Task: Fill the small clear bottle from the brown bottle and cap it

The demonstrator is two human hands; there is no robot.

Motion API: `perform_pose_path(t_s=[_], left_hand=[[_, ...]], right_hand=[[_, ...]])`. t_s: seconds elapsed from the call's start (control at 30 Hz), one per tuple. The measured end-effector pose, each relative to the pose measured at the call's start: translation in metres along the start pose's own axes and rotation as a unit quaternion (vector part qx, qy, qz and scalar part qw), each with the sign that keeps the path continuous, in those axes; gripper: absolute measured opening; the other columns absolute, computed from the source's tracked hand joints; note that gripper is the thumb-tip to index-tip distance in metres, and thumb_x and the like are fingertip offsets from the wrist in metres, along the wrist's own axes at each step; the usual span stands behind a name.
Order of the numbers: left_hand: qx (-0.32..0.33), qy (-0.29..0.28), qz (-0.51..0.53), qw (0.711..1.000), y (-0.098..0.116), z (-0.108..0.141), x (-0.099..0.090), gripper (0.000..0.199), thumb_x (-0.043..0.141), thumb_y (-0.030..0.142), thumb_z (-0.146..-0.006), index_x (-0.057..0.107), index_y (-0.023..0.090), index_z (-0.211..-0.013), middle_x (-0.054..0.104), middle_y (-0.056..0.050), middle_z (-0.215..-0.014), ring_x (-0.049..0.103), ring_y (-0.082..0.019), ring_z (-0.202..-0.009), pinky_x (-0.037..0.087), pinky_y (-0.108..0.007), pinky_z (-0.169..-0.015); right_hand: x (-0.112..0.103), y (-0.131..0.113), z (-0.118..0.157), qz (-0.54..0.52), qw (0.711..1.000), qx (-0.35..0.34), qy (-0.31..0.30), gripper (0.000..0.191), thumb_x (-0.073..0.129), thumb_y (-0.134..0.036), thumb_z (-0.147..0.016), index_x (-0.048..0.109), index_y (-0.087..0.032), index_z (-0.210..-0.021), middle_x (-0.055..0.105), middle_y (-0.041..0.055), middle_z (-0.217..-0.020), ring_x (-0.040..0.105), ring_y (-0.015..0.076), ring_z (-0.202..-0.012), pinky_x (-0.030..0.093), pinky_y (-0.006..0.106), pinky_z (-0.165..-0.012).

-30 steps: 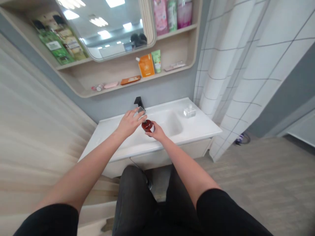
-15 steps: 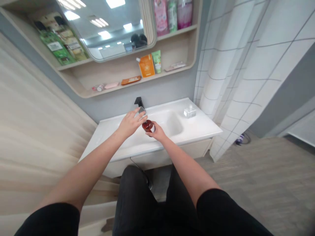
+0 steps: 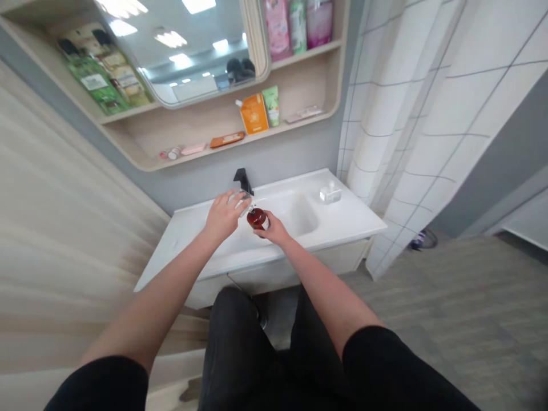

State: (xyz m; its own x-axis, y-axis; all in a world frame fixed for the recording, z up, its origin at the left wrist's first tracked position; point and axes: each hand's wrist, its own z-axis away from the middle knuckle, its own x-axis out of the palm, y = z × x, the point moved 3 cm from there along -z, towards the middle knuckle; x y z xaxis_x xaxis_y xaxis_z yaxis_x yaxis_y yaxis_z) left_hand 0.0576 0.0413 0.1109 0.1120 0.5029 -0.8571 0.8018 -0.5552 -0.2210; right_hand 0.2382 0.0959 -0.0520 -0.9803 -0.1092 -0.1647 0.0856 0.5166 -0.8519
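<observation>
Over the front of the white sink (image 3: 305,214), my right hand (image 3: 276,229) is wrapped round a brown, see-through bottle (image 3: 257,217) with a white label on its side. A small light-coloured fitting shows on the bottle's top. Just left of it, the curled fingers of my left hand (image 3: 225,213) hold a clear, see-through piece (image 3: 245,196), perhaps a cap; its exact kind is hard to make out. The left fingertips are close to the bottle's top, and whether they touch it I cannot tell. A black faucet (image 3: 242,180) stands behind my left hand.
A clear pump dispenser (image 3: 330,194) stands on the counter's right side. Above, a shelf (image 3: 299,128) carries an orange pouch (image 3: 255,114), a green tube (image 3: 272,105) and small items below a mirror (image 3: 192,51). Curtains hang left (image 3: 64,200) and right (image 3: 385,114).
My left hand has moved slightly left and down, away from the bottle's top, with the clear piece. More of the bottle's top shows. My right hand and the bottle have hardly moved.
</observation>
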Motion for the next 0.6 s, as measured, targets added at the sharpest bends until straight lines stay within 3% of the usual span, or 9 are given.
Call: perform_pose_path(t_s=[0.1,0.2,0.3,0.4,0.5,0.6], left_hand=[[-0.087,0.038,0.027,0.995,0.005,0.013,0.011,0.065,0.059,0.010,-0.091,0.062,0.027,-0.154,0.062,-0.014,-0.159,0.045,-0.039,-0.157,0.037,-0.061,-0.125],[-0.199,0.091,0.098,0.971,0.006,0.029,0.028,0.064,0.068,0.015,-0.087,0.062,0.024,-0.150,0.063,-0.016,-0.156,0.046,-0.040,-0.155,0.035,-0.061,-0.127],[-0.338,0.134,0.179,0.914,-0.004,0.055,0.053,0.065,0.082,0.026,-0.081,0.061,0.024,-0.142,0.066,-0.016,-0.147,0.054,-0.039,-0.147,0.040,-0.057,-0.126],[-0.450,0.122,0.272,0.842,-0.019,0.089,0.087,0.064,0.091,0.038,-0.076,0.060,0.026,-0.131,0.072,-0.010,-0.132,0.068,-0.033,-0.127,0.052,-0.048,-0.114],[-0.501,0.103,0.349,0.785,-0.032,0.123,0.120,0.062,0.093,0.041,-0.075,0.058,0.026,-0.123,0.075,-0.007,-0.124,0.074,-0.027,-0.114,0.057,-0.042,-0.105],[-0.530,0.106,0.390,0.745,-0.040,0.146,0.140,0.060,0.094,0.041,-0.075,0.059,0.024,-0.120,0.076,-0.008,-0.123,0.075,-0.026,-0.112,0.057,-0.041,-0.102]], right_hand=[[0.000,0.000,0.000,-0.004,1.000,0.001,-0.012,0.086,0.096,-0.047,-0.070,0.062,-0.022,-0.144,0.074,0.0103,-0.138,0.069,0.0339,-0.128,0.050,0.048,-0.117],[0.000,0.001,0.001,0.000,1.000,0.009,-0.023,0.086,0.096,-0.048,-0.069,0.062,-0.022,-0.143,0.074,0.0093,-0.137,0.069,0.0333,-0.126,0.051,0.047,-0.116],[-0.002,0.002,0.002,0.012,0.999,0.029,-0.024,0.086,0.096,-0.051,-0.069,0.061,-0.023,-0.142,0.076,0.0084,-0.133,0.071,0.0323,-0.119,0.053,0.047,-0.111],[-0.004,0.003,0.002,0.029,0.999,0.046,-0.007,0.086,0.096,-0.054,-0.066,0.062,-0.023,-0.139,0.076,0.0084,-0.130,0.071,0.0324,-0.115,0.053,0.047,-0.109],[-0.007,0.004,0.001,0.044,0.997,0.058,0.010,0.084,0.095,-0.053,-0.065,0.063,-0.022,-0.136,0.077,0.0087,-0.126,0.070,0.0325,-0.113,0.054,0.047,-0.107],[-0.008,0.004,0.002,0.057,0.996,0.069,0.021,0.083,0.094,-0.055,-0.066,0.063,-0.022,-0.135,0.077,0.0081,-0.124,0.070,0.0330,-0.113,0.054,0.048,-0.106]])
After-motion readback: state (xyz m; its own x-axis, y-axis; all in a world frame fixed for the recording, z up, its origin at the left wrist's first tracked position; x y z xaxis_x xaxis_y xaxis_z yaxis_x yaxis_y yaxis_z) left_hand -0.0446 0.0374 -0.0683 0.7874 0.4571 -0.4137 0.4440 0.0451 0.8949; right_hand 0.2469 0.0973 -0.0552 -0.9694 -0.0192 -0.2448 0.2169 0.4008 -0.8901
